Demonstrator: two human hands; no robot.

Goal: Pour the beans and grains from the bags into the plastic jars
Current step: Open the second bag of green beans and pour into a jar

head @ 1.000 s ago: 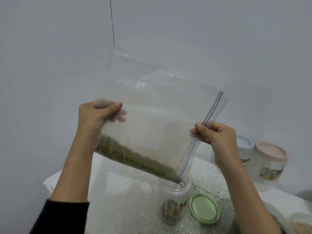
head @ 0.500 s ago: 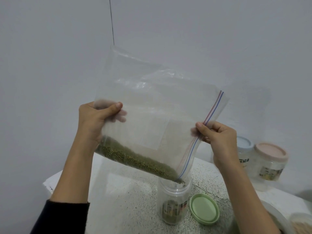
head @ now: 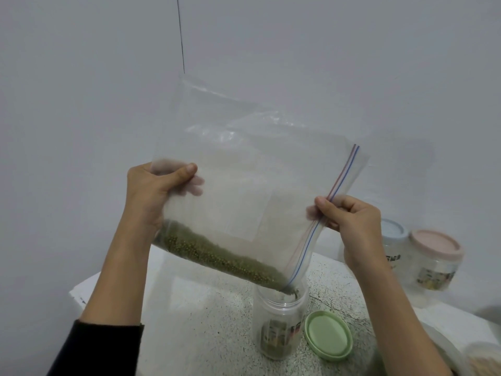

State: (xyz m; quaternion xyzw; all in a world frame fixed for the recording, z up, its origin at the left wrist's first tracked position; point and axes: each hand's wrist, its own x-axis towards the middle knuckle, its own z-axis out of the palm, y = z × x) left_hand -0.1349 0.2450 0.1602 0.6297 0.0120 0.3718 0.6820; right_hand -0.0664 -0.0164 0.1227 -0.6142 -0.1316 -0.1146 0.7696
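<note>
Zip bag of green beans tilted over an open jar, on a speckled desk (head: pixel 217 316) before a plain grey wall (head: pixel 81 104).
The clear bag (head: pixel 244 185) slopes down to the right, its zipper corner in the jar (head: pixel 279 327) mouth; left hand (head: pixel 151 191) fingers pinch its edge, right hand (head: pixel 352 223) fingers clamp the zipper; a green lid (head: pixel 328 335) lies beside the jar.

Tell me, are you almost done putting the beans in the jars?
Not yet. Done: two lidded plastic jars, one blue-lidded and one pink-lidded, stand at the right, though their contents are unclear. In hand: the left hand and right hand tilt the clear zip-top plastic bag, and green beans trickle into the open clear plastic jar. Left: most beans remain in the bag, and the round green lid still lies beside the jar.
</note>
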